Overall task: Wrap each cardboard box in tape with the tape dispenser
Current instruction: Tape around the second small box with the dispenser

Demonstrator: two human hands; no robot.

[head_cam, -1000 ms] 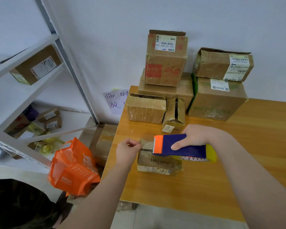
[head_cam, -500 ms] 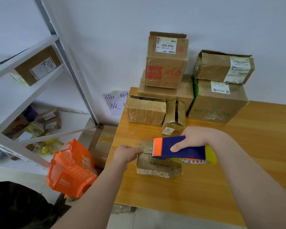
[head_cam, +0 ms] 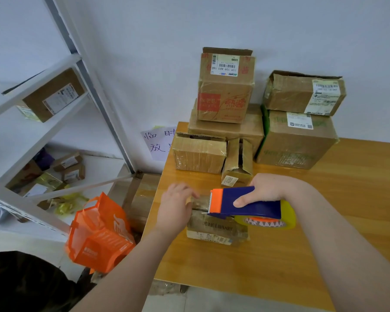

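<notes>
**packrat_88:** which way is the dispenser facing here? can't work it out

**tapeworm:** the blue plastic tape dispenser is held sideways, long axis running left to right, roughly in line with the near table edge. its orange toothed cutter head points left and the yellowish tape roll sits at the right end. it's over the top of the small flat brown cardboard box, can't tell if it actually touches

**packrat_88:** and the hands?

**tapeworm:** right hand is wrapped round the blue handle from above, thumb on the near side. left hand grips the box's left end, fingers curled down onto the top. looks like a bit of clear tape runs from the cutter to those fingers, but whether they pinch it I can't tell

**packrat_88:** room to move?

**tapeworm:** the box sits on the pale wooden table near its left edge, and the left wrist hangs out past that edge. bare wood to the right and in front. behind is a pile of bigger brown boxes against the wall, near the right hand. off the left edge there's an orange plastic bag and a white metal shelf rack

**packrat_88:** how's the box look?

**tapeworm:** crumpled, glossy with tape, "SHE LIBRARY" printed on the near face with a label strip under it
</notes>
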